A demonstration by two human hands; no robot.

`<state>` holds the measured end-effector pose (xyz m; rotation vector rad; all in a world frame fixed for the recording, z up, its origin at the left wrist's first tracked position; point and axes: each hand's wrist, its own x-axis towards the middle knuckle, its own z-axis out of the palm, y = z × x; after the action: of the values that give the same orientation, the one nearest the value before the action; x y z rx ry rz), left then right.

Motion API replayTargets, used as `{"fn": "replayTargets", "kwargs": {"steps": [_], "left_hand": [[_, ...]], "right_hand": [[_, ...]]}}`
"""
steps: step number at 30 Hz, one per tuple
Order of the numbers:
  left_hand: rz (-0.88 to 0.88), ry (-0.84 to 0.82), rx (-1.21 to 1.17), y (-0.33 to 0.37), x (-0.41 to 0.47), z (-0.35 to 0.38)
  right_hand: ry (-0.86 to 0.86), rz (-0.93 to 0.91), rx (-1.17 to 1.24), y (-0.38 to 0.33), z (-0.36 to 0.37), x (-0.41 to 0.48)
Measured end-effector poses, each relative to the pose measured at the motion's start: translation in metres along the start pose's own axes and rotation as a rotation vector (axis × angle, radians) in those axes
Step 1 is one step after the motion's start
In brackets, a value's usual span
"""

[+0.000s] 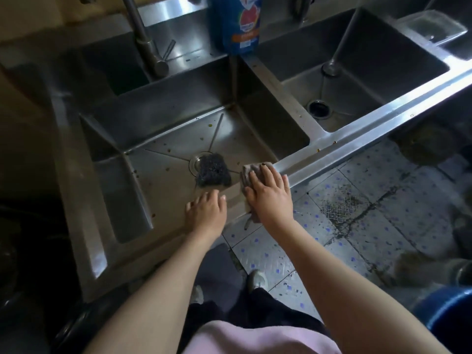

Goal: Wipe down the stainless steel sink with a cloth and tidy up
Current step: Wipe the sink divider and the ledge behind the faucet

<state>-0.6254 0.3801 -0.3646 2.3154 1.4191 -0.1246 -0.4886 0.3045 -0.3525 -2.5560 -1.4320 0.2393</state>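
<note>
A stainless steel sink (163, 129) with several basins fills the upper view; its middle basin floor is speckled with brown bits. My right hand (268, 195) lies flat with straight fingers on a greyish cloth (249, 172), pressing it onto the sink's front rim (332, 146). My left hand (205, 212) rests open on the same rim just to the left, fingertips at the basin's edge, holding nothing. A dark scouring pad (213, 171) sits on the basin floor partly over the drain (196, 162).
A blue detergent bottle (236, 24) stands on the back ledge between basins. A tall faucet (143, 34) rises at the back left. The right basin has an open drain (319, 108). A clear container (434, 26) sits far right. The dirty tiled floor (357, 208) holds a blue bucket (449, 318).
</note>
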Motion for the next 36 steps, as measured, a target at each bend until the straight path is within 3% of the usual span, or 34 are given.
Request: {"fn": "replayTargets", "kwargs": {"steps": [8, 15, 22, 36], "left_hand": [[-0.008, -0.004, 0.053, 0.002, 0.0, -0.003], [-0.002, 0.003, 0.078, 0.004, -0.002, -0.004], [0.0, 0.004, 0.073, 0.002, -0.001, -0.004], [-0.005, 0.026, 0.062, 0.004, -0.003, -0.005]], "right_hand": [[0.019, 0.09, 0.022, 0.051, -0.015, 0.027], [-0.001, 0.162, 0.049, 0.033, -0.014, 0.019], [-0.014, 0.097, 0.046, 0.002, -0.007, -0.005], [-0.059, 0.198, -0.054, 0.035, -0.019, 0.046]]}}
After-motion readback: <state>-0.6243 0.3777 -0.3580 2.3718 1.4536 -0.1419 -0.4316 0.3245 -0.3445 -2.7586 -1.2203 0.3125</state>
